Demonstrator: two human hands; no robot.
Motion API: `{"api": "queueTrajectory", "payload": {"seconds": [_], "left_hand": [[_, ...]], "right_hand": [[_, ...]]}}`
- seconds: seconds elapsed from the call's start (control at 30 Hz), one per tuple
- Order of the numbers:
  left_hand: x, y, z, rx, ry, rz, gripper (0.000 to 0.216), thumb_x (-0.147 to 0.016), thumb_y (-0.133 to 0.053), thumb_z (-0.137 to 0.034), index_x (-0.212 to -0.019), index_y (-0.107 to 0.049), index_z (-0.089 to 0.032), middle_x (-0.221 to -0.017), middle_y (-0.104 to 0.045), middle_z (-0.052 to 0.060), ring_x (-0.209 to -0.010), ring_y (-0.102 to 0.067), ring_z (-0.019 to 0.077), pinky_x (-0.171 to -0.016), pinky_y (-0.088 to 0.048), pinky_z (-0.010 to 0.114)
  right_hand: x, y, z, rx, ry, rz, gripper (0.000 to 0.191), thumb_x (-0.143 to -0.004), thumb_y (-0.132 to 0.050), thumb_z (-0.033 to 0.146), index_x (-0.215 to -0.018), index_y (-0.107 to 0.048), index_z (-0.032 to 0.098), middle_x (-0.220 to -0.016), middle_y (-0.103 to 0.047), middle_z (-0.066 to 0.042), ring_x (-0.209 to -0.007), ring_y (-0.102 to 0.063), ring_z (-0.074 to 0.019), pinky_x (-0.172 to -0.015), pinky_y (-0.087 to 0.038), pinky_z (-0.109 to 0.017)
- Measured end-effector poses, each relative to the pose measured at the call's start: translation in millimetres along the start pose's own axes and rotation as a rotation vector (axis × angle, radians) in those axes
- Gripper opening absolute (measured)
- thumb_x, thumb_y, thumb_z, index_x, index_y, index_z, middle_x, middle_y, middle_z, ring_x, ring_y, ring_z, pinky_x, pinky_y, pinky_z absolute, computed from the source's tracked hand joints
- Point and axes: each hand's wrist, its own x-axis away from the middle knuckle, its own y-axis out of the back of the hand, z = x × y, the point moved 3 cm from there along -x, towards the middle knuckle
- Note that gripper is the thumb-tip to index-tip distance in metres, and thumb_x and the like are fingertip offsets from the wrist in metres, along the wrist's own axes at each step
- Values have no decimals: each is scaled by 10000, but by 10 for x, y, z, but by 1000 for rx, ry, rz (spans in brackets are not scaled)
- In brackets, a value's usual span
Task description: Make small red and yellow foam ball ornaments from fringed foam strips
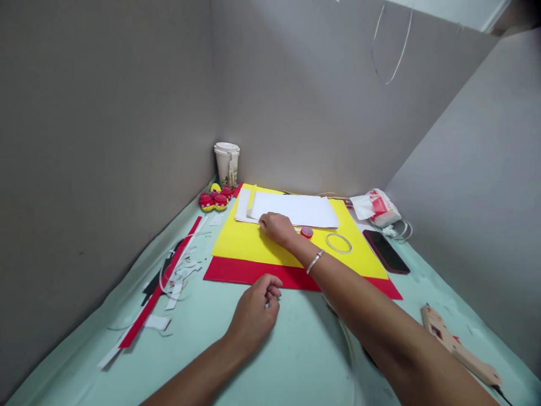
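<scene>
My right hand (pixel 276 226) is closed, at the front left edge of the white paper sheets (pixel 296 210), over a yellow sheet (pixel 240 242). What its fingers pinch, if anything, is hidden. Just beyond the wrist lie a small round red item (pixel 306 232) and a thin white ring (pixel 338 243). My left hand (pixel 256 310) rests on the pale green table cover (pixel 296 349), fingers loosely curled and a little apart, with nothing visible in them. Its fingertips are near the front edge of a red sheet (pixel 257 270) under the yellow one.
On the left lie a red strip (pixel 160 282) and paper scraps (pixel 181 276). Red-and-yellow round pieces (pixel 214 199) sit by a white lidded cup (pixel 227 163). Rightward are a phone (pixel 386 251), a tissue pack (pixel 382 207), a white cable (pixel 401 230) and a glue gun (pixel 459 344).
</scene>
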Motion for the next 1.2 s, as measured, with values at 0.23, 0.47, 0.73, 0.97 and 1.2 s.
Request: {"api": "queueTrajectory", "payload": {"seconds": [0.23,0.47,0.73,0.97,1.2], "left_hand": [[-10,-1,-14,30,8,-2,299,-736,-426,-73,-960,-580,-198,-860,-656,32,-794,-630,178,-734,-479,286],[1,41,-104,-178,-94,-94,256,-769,-424,-97,-952,-569,-203,-945,-645,56,-908,-620,216,-810,-481,337],[10,-5,-92,-398,-193,-63,278,-791,-414,-93,-997,-567,-199,-1043,-642,75,-994,-587,241,-858,-463,369],[-16,-12,-67,-417,-195,-65,278,-787,-419,-92,-995,-575,-190,-1032,-644,79,-980,-591,240,-873,-464,373],[-24,5,-71,-381,-158,-59,271,-789,-424,-96,-988,-586,-185,-1026,-647,74,-977,-596,230,-857,-476,356]], "right_hand": [[949,252,-152,-195,-39,-119,255,-958,-444,220,-965,-699,213,-978,-736,-30,-868,-665,-152,-717,-446,-219],[1896,62,-230,-282,-126,-193,184,-923,-517,198,-984,-689,225,-959,-735,-50,-847,-680,-166,-721,-486,-235],[2136,-44,-57,-271,-33,-216,199,-940,-491,190,-948,-687,223,-859,-704,-60,-773,-645,-175,-700,-479,-258],[2124,-98,4,-169,33,-217,262,-964,-451,202,-879,-699,201,-808,-672,-76,-737,-594,-203,-655,-423,-307],[2144,-25,-104,-552,-86,-353,182,-922,-511,160,-993,-672,204,-913,-693,-61,-842,-636,-183,-757,-500,-284]]}}
